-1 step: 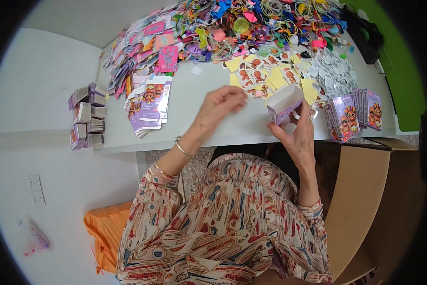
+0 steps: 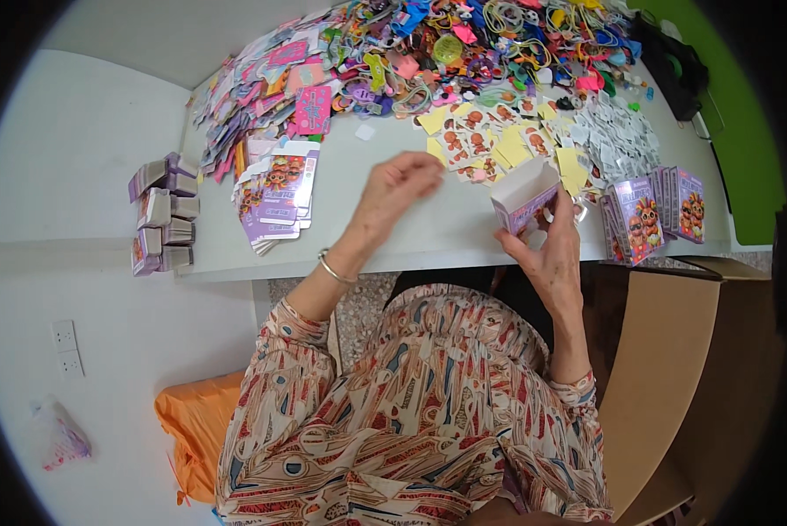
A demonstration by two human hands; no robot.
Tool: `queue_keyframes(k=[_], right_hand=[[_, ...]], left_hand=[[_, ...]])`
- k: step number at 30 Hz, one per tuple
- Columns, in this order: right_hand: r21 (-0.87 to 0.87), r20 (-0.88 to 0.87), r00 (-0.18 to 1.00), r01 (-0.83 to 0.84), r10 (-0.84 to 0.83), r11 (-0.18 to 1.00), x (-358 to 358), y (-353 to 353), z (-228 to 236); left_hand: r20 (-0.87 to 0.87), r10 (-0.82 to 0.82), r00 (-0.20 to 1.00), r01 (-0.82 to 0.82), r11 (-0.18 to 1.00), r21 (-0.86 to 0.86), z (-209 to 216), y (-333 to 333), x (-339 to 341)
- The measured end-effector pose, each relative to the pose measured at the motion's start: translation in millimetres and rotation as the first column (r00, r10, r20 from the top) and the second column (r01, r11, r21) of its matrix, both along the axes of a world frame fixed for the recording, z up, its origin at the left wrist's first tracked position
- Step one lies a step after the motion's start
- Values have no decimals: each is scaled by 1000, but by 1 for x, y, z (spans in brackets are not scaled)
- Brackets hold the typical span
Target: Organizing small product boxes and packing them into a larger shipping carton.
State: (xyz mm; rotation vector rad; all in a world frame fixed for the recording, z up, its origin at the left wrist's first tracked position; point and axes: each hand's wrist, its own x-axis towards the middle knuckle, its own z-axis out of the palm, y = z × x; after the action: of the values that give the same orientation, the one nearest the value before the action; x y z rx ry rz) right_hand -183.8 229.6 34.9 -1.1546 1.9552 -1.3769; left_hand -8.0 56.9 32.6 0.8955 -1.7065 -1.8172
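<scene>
In my right hand [image 2: 551, 259] is a small purple carton [image 2: 523, 200], its top standing open and its white inside showing. The thumb lies on its near side and the fingers wrap behind it. My left hand [image 2: 400, 191], with a bangle on the wrist, hovers over the table left of the carton. Its fingers are curled in and slightly blurred; whatever they may hold is hidden. Just beyond it lie picture stickers [image 2: 472, 145] and yellow paper slips [image 2: 509, 146]. Flat purple cartons [image 2: 280, 202] lie stacked to its left.
Pink and pastel cards [image 2: 253, 105] are heaped at the far left, beside a pile of colourful trinkets [image 2: 446, 53]. White packets [image 2: 617, 131] lie at the right. Filled purple boxes [image 2: 643, 219] stand near the right edge, above a cardboard box [image 2: 665, 342]. Card bundles [image 2: 152, 210] sit far left.
My left hand has shifted a little to the left, away from the carton. My right hand and the carton have hardly moved.
</scene>
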Motion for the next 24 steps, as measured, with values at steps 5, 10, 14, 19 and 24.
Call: queue_keyframes(k=[5, 10, 14, 19, 24], right_hand=[[110, -311, 945, -67, 98, 992, 10, 5, 3], [148, -316, 936, -111, 153, 983, 19, -2, 9], [148, -314, 930, -150, 190, 978, 24, -5, 10], [190, -353, 920, -110, 172, 976, 17, -9, 8], [211, -414, 901, -46, 131, 977, 22, -16, 3]], left_hand=[[171, 540, 824, -220, 583, -782, -21, -120, 42], [235, 745, 625, 89, 231, -969, -31, -178, 61], [142, 704, 696, 13, 185, -983, -46, -199, 73], [154, 602, 784, -241, 523, -817, -6, -192, 78], [-164, 366, 916, -398, 882, -253, 59, -63, 8]])
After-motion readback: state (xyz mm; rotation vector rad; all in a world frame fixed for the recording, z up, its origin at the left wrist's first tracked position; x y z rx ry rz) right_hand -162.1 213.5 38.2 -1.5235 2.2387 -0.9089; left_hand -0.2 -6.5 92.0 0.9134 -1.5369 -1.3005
